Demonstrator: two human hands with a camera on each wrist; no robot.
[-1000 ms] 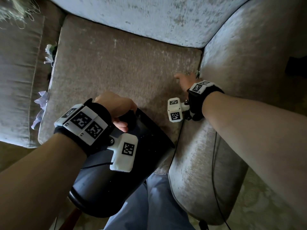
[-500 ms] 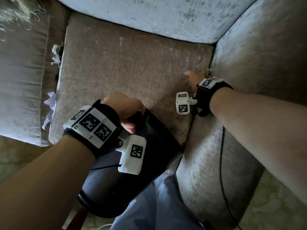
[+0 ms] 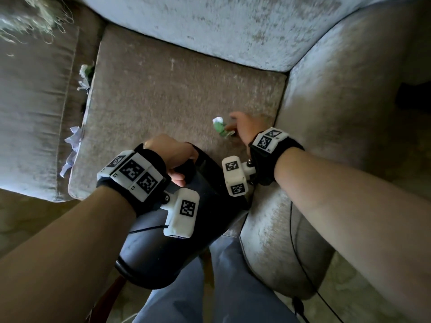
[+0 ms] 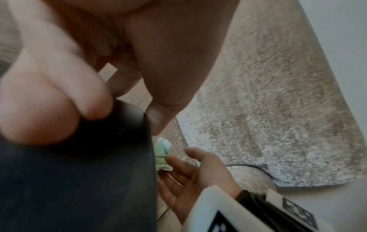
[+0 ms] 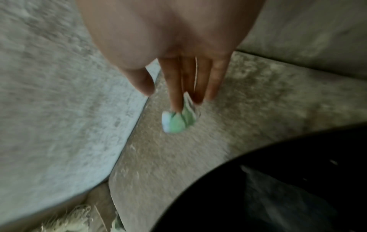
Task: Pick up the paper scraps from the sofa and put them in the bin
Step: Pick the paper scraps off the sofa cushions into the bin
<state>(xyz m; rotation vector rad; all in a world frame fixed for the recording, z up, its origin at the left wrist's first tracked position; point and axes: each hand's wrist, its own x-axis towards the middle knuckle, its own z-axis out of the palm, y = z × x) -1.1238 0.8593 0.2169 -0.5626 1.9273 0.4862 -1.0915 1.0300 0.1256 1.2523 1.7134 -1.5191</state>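
Your right hand (image 3: 247, 129) is out over the right side of the brown seat cushion (image 3: 163, 106), close to the sofa's right armrest (image 3: 338, 117). A crumpled green-and-white paper scrap (image 3: 221, 129) sits at its fingertips; in the right wrist view the scrap (image 5: 179, 120) is held between two nearly straight fingers (image 5: 174, 87), thumb apart and touching nothing. That view is motion-blurred, so the exact contact is not sharp. In the left wrist view the same scrap (image 4: 163, 154) lies against the fingertips of your right hand (image 4: 190, 180), just beside the bin wall.

Your left hand (image 3: 172, 155) grips the rim of the black bin (image 3: 163, 252), fingers curled over the edge and thumb on the outside. The left wrist view shows the fingers (image 4: 49, 100) wrapped over the dark rim (image 4: 123, 125). The bin is tilted, its mouth toward the cushion and the scrap, its base toward your legs. In the right wrist view something pale and crumpled lies inside the bin (image 5: 278, 188); what it is cannot be told.

More scraps remain on the sofa: pale lilac scraps (image 3: 72, 145) wedged in the gap at the cushion's left edge, and a white-and-green scrap (image 3: 85, 76) further back in the same gap.

A black cable (image 3: 296, 248) runs down over the front of the armrest.
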